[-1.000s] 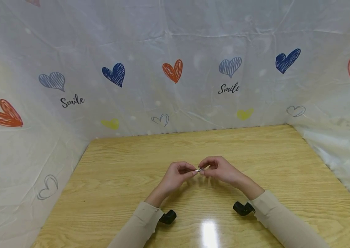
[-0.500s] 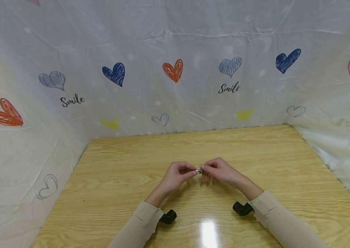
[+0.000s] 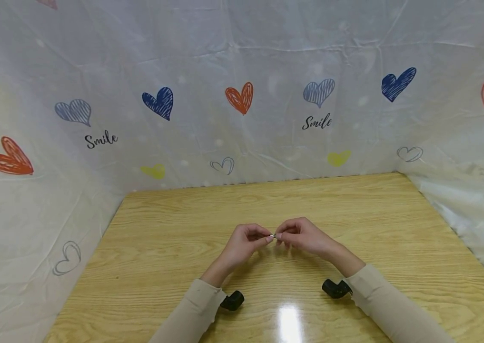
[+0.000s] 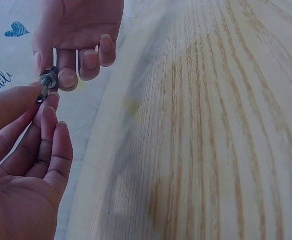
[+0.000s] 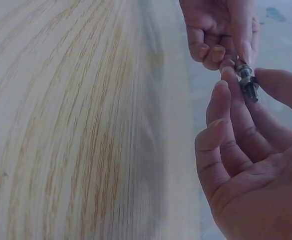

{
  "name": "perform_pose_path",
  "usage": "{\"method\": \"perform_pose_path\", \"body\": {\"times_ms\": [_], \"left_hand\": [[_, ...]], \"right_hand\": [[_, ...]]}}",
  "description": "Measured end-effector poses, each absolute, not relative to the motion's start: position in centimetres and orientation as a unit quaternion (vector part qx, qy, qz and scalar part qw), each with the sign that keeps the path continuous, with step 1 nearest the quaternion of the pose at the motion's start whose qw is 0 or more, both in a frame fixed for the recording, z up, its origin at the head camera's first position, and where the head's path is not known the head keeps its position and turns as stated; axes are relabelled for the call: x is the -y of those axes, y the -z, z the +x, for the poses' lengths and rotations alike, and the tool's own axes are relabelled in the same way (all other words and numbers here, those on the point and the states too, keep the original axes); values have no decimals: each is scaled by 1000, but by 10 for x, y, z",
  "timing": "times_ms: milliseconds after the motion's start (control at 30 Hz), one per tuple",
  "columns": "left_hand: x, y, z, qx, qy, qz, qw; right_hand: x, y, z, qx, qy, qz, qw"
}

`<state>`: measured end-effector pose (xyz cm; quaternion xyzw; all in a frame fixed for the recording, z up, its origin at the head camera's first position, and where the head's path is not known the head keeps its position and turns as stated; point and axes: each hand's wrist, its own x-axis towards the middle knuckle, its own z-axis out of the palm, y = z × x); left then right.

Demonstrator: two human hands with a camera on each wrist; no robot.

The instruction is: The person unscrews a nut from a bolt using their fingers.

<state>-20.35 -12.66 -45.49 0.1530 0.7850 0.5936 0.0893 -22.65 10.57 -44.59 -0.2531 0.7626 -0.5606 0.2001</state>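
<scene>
A small metal bolt [image 5: 253, 95] with a threaded shank is held up between both hands over the table. Partway along its thread sits a nut [image 5: 247, 81]. My left hand [image 3: 243, 240] pinches the smooth end of the bolt between thumb and fingertips, which cover that end. From the other side, my right hand [image 3: 306, 236] has its thumb and index finger at the nut, pinching it. The threaded tip sticks out past the nut in the right wrist view. The other fingers of the right hand are loosely bent.
Beneath the hands is a wood-grain table [image 3: 173, 267]. A pale sheet [image 3: 267, 62] printed with hearts and "Smile" surrounds it at the back and sides. Black wrist pieces [image 3: 233, 301] jut inward from each beige sleeve, low over the table.
The right thumb and fingers have shifted around the nut, rolling from one grip to another. My left hand keeps its hold and its place.
</scene>
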Motion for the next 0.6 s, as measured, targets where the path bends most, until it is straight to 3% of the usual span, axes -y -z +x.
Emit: {"method": "perform_pose_path", "body": {"times_ms": [400, 600], "left_hand": [[128, 452, -201, -783, -597, 153, 89], [128, 451, -201, -782, -598, 151, 88]], "right_hand": [[-106, 443, -224, -762, 568, -248, 187], [-105, 444, -226, -770, 556, -236, 206]]}}
